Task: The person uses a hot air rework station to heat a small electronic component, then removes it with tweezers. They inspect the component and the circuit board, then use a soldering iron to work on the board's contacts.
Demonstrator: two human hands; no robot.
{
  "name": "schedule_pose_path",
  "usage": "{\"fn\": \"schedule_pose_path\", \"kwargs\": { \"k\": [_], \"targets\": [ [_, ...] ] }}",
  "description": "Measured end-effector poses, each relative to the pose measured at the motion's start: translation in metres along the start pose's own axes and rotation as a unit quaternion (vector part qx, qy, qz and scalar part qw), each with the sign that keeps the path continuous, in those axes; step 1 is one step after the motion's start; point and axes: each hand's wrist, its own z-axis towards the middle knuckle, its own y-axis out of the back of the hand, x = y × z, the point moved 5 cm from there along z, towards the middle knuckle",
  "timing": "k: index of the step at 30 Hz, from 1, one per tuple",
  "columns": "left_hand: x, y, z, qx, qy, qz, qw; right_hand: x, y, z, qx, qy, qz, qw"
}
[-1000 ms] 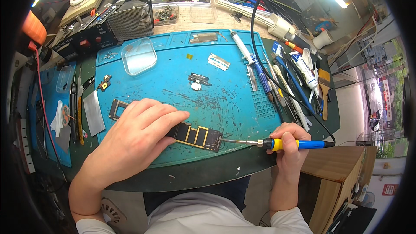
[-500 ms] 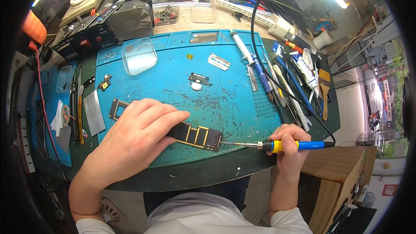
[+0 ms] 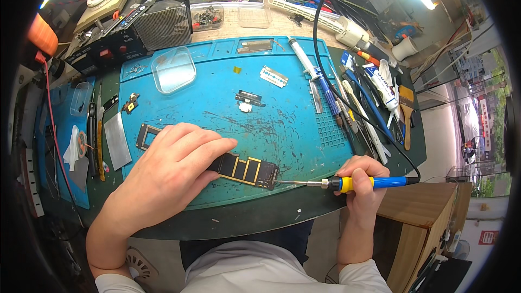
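Note:
A long black circuit board [image 3: 245,170] with gold-edged sections lies slantwise over the near part of the blue mat [image 3: 222,125]. My left hand [image 3: 182,165] covers its middle, thumb and fingers closed on it; a framed end sticks out on the far left side of the hand. In my right hand [image 3: 362,184] is a blue and yellow soldering iron [image 3: 388,182], gripped by the handle. Its thin metal tip points left and meets or nearly meets the board's right end; actual contact is too small to tell.
Beyond the board lie a razor blade [image 3: 273,76], small dark parts [image 3: 249,99] and a clear plastic box [image 3: 173,70]. A syringe [image 3: 304,57], tweezers and brushes crowd the right side. The iron's black cable [image 3: 374,126] arches over these tools. A metal plate [image 3: 117,140] lies left.
Hardly anything differs. The soldering iron's tip has shifted very slightly at the board's right end; my left hand and the board stay in place.

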Motion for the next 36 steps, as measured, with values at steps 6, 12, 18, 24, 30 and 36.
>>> {"fn": "schedule_pose_path", "kwargs": {
  "k": [6, 12, 18, 24, 30, 36],
  "targets": [
    [-0.0007, 0.0001, 0.0006, -0.009, -0.01, 0.014, 1.0, 0.0, 0.0016, -0.0003, -0.001, -0.001, -0.01, 1.0],
    [-0.0004, 0.0001, 0.0002, -0.005, -0.005, 0.007, 1.0, 0.0015, -0.001, -0.0001, 0.005, 0.002, -0.005, 1.0],
    [-0.0008, 0.0001, 0.0001, -0.012, -0.009, 0.011, 1.0, 0.0001, 0.0007, -0.0001, 0.01, -0.002, -0.006, 1.0],
    [-0.0004, 0.0004, 0.0001, -0.007, -0.006, 0.006, 1.0, -0.0009, 0.0012, -0.0009, 0.008, -0.006, -0.006, 1.0],
    [-0.0011, 0.0004, 0.0005, -0.012, -0.012, 0.014, 1.0, -0.0001, 0.0015, -0.0005, 0.004, -0.005, -0.008, 1.0],
    [-0.0015, 0.0006, 0.001, -0.006, -0.008, 0.007, 1.0, 0.0007, 0.0011, -0.0005, 0.003, 0.004, -0.013, 1.0]
  ]
}}
